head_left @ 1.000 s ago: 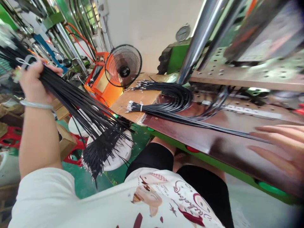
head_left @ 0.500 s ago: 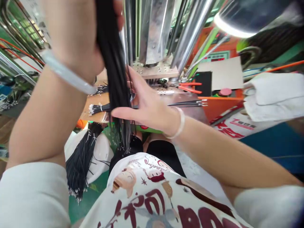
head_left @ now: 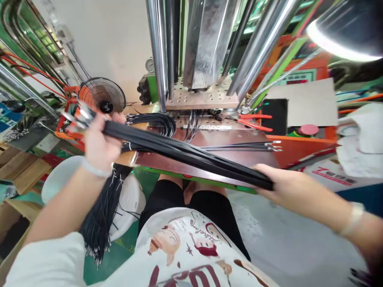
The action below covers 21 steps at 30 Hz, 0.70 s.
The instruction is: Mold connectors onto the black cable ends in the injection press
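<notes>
A long bundle of black wires [head_left: 185,153] stretches across in front of me, held at both ends. My left hand [head_left: 97,141] is closed round its left end, where metal terminals stick out. My right hand [head_left: 284,187] grips the right end low at the right. The bundle hangs just above the brown work plate [head_left: 227,157] of the machine. More black wire bundles [head_left: 155,121] lie coiled on the plate behind it.
Steel columns and a press head [head_left: 206,44] rise behind the plate. Red pliers [head_left: 254,119] and a thin wire bundle [head_left: 257,146] lie at the right. A fan [head_left: 101,95] stands at the left. Another wire bundle [head_left: 98,219] hangs over white stools [head_left: 128,199].
The bundle hung upright from my raised left hand; now it is pulled out flat between both hands. My right hand slid along it to the far end and closed.
</notes>
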{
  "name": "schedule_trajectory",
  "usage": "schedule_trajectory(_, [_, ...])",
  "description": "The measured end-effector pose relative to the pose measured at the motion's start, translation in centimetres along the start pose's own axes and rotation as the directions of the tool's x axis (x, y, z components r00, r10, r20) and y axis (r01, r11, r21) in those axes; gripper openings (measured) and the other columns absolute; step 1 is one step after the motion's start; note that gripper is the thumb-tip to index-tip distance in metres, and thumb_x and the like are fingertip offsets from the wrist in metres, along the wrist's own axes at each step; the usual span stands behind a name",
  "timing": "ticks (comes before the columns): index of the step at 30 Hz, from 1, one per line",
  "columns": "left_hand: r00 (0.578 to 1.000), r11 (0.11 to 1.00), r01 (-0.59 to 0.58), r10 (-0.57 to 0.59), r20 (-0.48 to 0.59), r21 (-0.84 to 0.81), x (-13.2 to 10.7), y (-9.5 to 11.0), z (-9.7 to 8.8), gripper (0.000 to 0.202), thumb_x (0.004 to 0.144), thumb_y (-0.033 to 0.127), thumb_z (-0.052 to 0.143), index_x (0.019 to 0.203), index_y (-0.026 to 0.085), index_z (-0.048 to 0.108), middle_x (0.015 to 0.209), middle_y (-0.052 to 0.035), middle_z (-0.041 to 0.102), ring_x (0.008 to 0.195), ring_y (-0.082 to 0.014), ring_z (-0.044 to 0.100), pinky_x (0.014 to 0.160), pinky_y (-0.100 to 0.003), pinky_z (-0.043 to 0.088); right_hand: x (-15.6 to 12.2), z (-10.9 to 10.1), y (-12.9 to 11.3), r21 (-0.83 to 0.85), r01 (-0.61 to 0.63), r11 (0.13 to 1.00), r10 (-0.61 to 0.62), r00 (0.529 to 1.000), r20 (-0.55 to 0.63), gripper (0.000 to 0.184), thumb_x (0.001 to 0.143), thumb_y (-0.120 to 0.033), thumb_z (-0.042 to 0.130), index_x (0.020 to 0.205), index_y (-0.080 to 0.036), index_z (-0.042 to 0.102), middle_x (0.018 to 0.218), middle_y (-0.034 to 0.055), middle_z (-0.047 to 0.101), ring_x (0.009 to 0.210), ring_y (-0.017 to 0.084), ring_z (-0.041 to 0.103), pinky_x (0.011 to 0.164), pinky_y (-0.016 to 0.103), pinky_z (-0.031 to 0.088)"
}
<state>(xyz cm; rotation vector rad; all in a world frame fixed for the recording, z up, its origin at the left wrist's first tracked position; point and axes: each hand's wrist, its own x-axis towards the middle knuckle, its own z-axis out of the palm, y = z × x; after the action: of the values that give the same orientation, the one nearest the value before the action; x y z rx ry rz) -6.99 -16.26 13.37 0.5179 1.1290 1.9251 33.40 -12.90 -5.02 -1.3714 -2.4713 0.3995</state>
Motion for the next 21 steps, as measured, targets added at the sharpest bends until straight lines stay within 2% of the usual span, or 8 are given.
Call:
schedule_trajectory(3, [0.863,0.873,0.477,-0.487,-0.135,-0.104,2.0,-8.0,-4.0,0.028,0.1,0.021,0.036,0.076,0.014,0.05,0.068,-0.0038,0.062,0.066,-0.0157,0.065,0.076,-0.038,0.058,1.8,-2.2,4.9,-0.13,-0.1,0.986,0.129,0.964,0.234,0.028,0.065,-0.015,0.074,0.089,-0.025,0.062,0.07,0.011,0.069,0.063,0.026,0.066,0.056,0.036,0.045])
schedule_trajectory(6, [0.827,0.841,0.506,-0.536,-0.169,-0.191,5.8,-11.5,-5.4,0.027,0.099,0.02,0.038,0.079,0.013,0.054,0.069,-0.0048,0.064,0.066,-0.0163,0.065,0.076,-0.035,0.058,6.0,-2.3,4.7,-0.255,-0.081,0.964,0.157,0.943,0.293,0.029,0.067,-0.013,0.073,0.093,-0.02,0.064,0.081,0.0169,0.071,0.073,0.03,0.068,0.061,0.037,0.046])
schedule_trajectory(10, [0.877,0.868,0.479,-0.468,-0.106,0.129,10.5,-7.9,-8.3,0.028,0.098,0.032,0.041,0.09,0.014,0.061,0.077,-0.0078,0.069,0.072,-0.0181,0.068,0.072,-0.031,0.056,9.8,-1.8,1.3,-0.424,0.026,0.905,0.13,0.933,0.335,0.024,0.078,-0.02,0.061,0.101,-0.017,0.058,0.087,0.0126,0.071,0.074,0.029,0.068,0.058,0.033,0.041])
schedule_trajectory(12, [0.76,0.516,0.538,-0.639,-0.119,0.667,11.8,-4.9,-10.4,0.046,0.092,0.054,0.044,0.089,0.013,0.064,0.078,-0.0128,0.069,0.07,-0.0246,0.067,0.064,-0.034,0.054,10.3,-1.6,-0.4,-0.466,0.066,0.883,0.112,0.932,0.345,0.019,0.079,-0.019,0.057,0.098,-0.017,0.056,0.09,0.0109,0.071,0.078,0.028,0.068,0.059,0.032,0.041])
schedule_trajectory(14, [0.884,0.071,0.151,-0.456,-0.102,0.986,12.8,-2.9,-12.0,0.052,0.085,0.063,0.047,0.078,0.015,0.064,0.069,-0.0111,0.067,0.067,-0.0274,0.065,0.06,-0.034,0.05,10.4,-1.4,-2.2,-0.47,0.11,0.876,0.062,0.94,0.335,0.016,0.078,-0.017,0.055,0.094,-0.016,0.055,0.09,0.0103,0.07,0.081,0.027,0.068,0.062,0.032,0.041])
schedule_trajectory(16, [0.955,-0.298,-0.293,-0.13,0.265,0.909,13.9,-2.7,-12.6,0.047,0.084,0.061,0.046,0.08,0.017,0.063,0.076,-0.0105,0.067,0.078,-0.0304,0.064,0.069,-0.036,0.048,10.7,-1.0,-3.9,-0.453,0.151,0.878,0.009,0.943,0.332,0.015,0.078,-0.017,0.054,0.093,-0.016,0.056,0.09,0.0099,0.068,0.081,0.027,0.067,0.065,0.033,0.041])
schedule_trajectory(18, [0.797,-0.465,-0.555,-0.059,0.601,0.69,15.0,-3.9,-12.5,0.043,0.087,0.054,0.041,0.091,0.017,0.062,0.09,-0.0112,0.067,0.092,-0.0311,0.063,0.077,-0.037,0.046,10.8,-0.8,-4.8,-0.444,0.158,0.882,-0.009,0.948,0.318,0.017,0.078,-0.018,0.055,0.095,-0.015,0.057,0.091,0.0103,0.068,0.081,0.027,0.066,0.069,0.033,0.042])
schedule_trajectory(21, [0.706,-0.423,-0.697,-0.265,0.657,0.579,16.2,-6.3,-12.4,0.041,0.092,0.049,0.034,0.092,0.017,0.06,0.089,-0.0095,0.067,0.088,-0.0268,0.063,0.074,-0.034,0.046,9.5,-2.0,-2.8,-0.486,0.09,0.869,0.069,0.952,0.298,0.023,0.075,-0.02,0.058,0.097,-0.013,0.058,0.092,0.013,0.067,0.087,0.029,0.065,0.076,0.036,0.043])
